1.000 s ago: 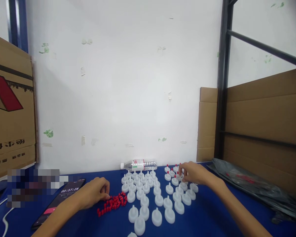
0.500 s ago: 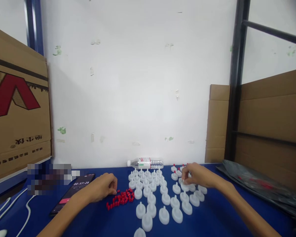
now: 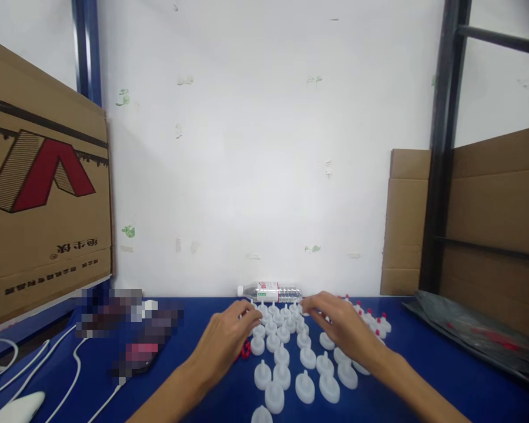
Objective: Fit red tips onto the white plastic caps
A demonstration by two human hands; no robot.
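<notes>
Several white nozzle caps point(image 3: 305, 386) with pointed spouts stand in loose rows on the blue tabletop. My left hand point(image 3: 233, 329) is over the back left of these rows, thumb and fingers closed together; whatever they may pinch is too small to make out. A pile of tiny red tip caps point(image 3: 245, 350) lies partly hidden behind that hand. At the back of the rows, my right hand point(image 3: 335, 322) has its fingertips closed on a white nozzle cap point(image 3: 306, 312), mostly covered by the fingers. Beyond my right hand are nozzle caps with red tips point(image 3: 382, 322).
A clear plastic bottle point(image 3: 268, 291) lies along the wall behind the caps. To the left are a blurred phone point(image 3: 147, 341), white cables point(image 3: 77, 364) and a large cardboard box point(image 3: 48, 223). A dark plastic bag point(image 3: 476, 329) lies on the right.
My left hand has moved right from the red pile to the white caps. My right hand has left the red-tipped group and come to the back middle caps. The view has shifted slightly left.
</notes>
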